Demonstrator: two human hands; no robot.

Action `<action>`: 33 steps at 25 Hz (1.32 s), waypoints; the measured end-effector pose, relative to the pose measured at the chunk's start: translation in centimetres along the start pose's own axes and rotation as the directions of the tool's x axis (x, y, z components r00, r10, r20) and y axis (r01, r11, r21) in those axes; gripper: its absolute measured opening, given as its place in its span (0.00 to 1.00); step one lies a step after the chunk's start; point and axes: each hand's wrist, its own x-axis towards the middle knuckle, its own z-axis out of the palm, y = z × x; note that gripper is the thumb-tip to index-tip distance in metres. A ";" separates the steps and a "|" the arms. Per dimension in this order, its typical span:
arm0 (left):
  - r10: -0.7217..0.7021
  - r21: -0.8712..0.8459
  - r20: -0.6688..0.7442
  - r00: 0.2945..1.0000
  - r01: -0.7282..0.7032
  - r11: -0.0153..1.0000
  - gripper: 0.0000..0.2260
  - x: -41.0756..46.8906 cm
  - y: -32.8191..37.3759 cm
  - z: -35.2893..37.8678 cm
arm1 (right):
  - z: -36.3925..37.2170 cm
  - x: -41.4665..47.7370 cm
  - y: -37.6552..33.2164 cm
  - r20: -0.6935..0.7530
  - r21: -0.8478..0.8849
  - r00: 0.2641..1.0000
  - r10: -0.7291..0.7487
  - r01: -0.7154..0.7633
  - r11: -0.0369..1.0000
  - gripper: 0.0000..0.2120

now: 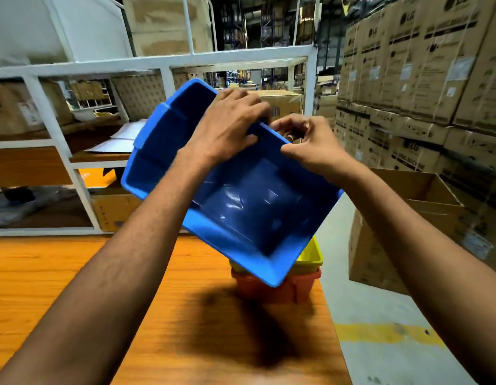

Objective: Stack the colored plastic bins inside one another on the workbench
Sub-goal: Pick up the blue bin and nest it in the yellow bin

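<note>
A wall of stacked cartons [421,65] and a white steel rack [169,62] frame a warehouse work area, where a person stands at the end of a wooden table [74,273] nesting plastic bins. An open cardboard box [394,245] sits on the floor to the right.

Held in the air and tipped steeply, its open mouth turned towards the camera, a blue bin [241,212] hangs over the table's right end. Its lowest corner is in front of the two bins already nested there: an orange bin [269,290] standing on the table, with a yellow bin [310,257] set inside it. From this angle it cannot be told whether the blue corner touches the yellow rim.

The left hand [227,129] reaches across the blue bin's mouth and curls its fingers over the far rim. The right hand [308,143], just beside it, grips the same rim between thumb and bent fingers.

The step in hand appears to be adding the blue bin as the third layer. The next move likely calls for levelling it, squaring its base with the yellow bin's opening, and lowering it straight so that it seats without jamming on a corner.
</note>
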 end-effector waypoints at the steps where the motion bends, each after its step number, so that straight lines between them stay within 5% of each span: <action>1: 0.023 0.038 0.008 1.000 -0.024 0.999 0.13 -0.1 -0.3 -0.3 | 0.0 0.2 -0.3 -0.006 -0.085 0.999 -0.037 0.037 0.996 0.21; 7: -0.187 -0.143 0.020 0.982 0.188 0.972 0.11 -2.7 0.1 1.4 | -0.3 -1.3 -0.5 -0.303 -0.592 0.909 -0.286 0.056 0.804 0.23; 12: -0.503 -0.417 0.052 0.863 0.476 0.774 0.09 -4.7 1.3 2.8 | 0.5 -5.7 -0.3 -0.533 -0.407 0.838 -0.117 -0.132 0.904 0.18; 17: -0.695 -0.622 0.014 0.719 0.550 0.557 0.09 -5.8 0.5 4.3 | 0.0 -8.6 2.7 -0.615 -0.292 0.787 0.046 -0.282 0.914 0.18; 21: -0.785 -0.835 0.135 0.604 0.496 0.238 0.11 -6.3 0.6 5.8 | 0.7 -8.5 5.6 -0.402 -0.004 0.839 0.368 -0.403 0.915 0.21; 24: -0.820 -0.862 0.236 0.521 0.502 0.071 0.13 -6.7 0.9 6.6 | 0.7 -8.0 6.1 -0.204 0.317 0.839 0.505 -0.432 0.845 0.09; 29: -0.771 -0.818 0.445 0.455 0.556 -0.144 0.07 -7.3 0.9 7.5 | -2.1 -6.9 5.9 0.071 0.490 0.853 0.517 -0.481 0.727 0.24; 33: -0.505 -0.655 0.737 0.449 0.659 -0.371 0.10 -8.8 -0.3 7.4 | -4.1 -6.6 6.7 0.198 0.528 0.831 0.520 -0.538 0.658 0.26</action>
